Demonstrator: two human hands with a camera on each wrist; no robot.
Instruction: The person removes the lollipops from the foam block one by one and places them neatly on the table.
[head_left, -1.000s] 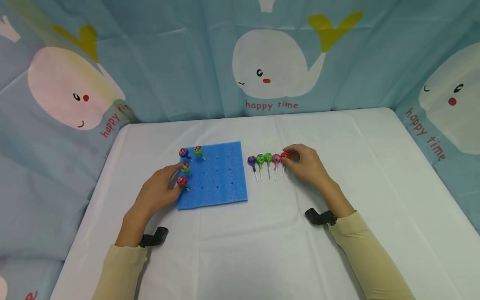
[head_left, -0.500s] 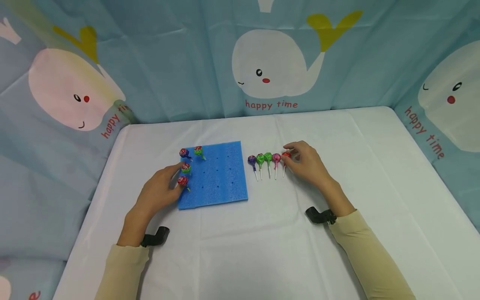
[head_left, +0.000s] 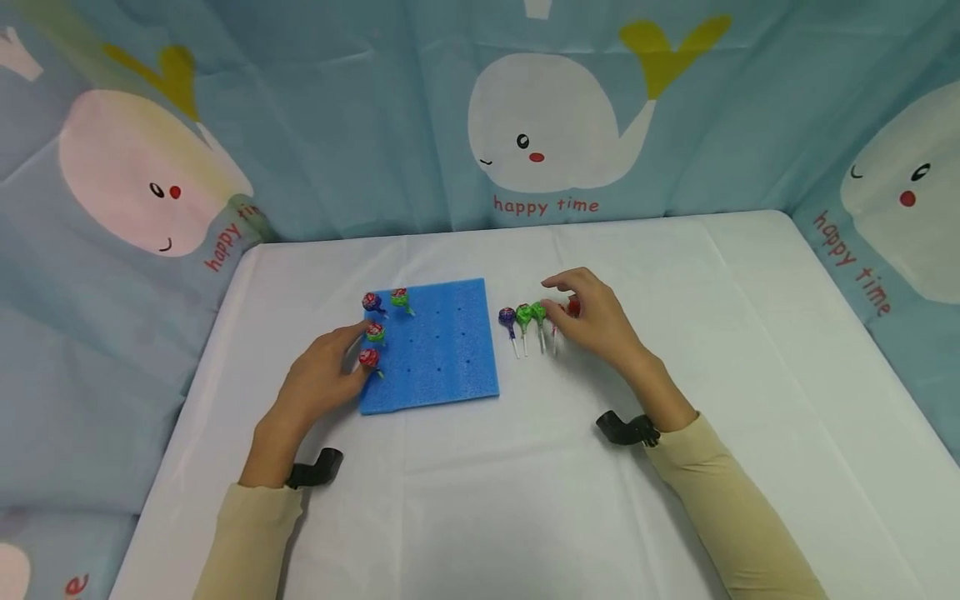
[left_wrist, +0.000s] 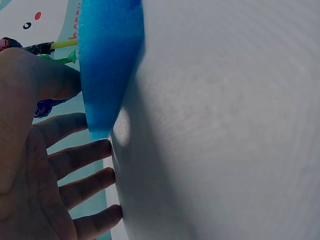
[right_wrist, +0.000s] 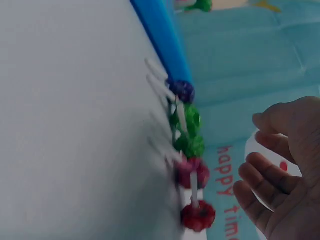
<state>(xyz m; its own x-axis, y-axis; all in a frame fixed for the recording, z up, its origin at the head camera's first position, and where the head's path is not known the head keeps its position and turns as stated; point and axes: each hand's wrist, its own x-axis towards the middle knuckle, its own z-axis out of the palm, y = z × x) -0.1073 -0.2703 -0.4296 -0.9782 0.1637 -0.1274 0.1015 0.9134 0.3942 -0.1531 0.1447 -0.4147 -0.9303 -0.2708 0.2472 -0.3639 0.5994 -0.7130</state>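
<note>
White-clothed table [head_left: 480, 483]: blue foam board [head_left: 452, 353], five lollipops [head_left: 538, 310] alongside.

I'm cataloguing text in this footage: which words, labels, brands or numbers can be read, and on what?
"happy time": blue backdrop, under the middle whale.
"happy time": backdrop, under the right whale.
"happy ti": backdrop, under the left whale; the end is lost in a fold.
"e": backdrop, lower left; the rest is out of frame.
Lollipops: wrapper markings too small or blurred to read.

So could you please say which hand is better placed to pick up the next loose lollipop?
Probably the right hand: it hovers by the loose lollipops and holds nothing, while the left hand is at the left edge of the blue board.
</note>
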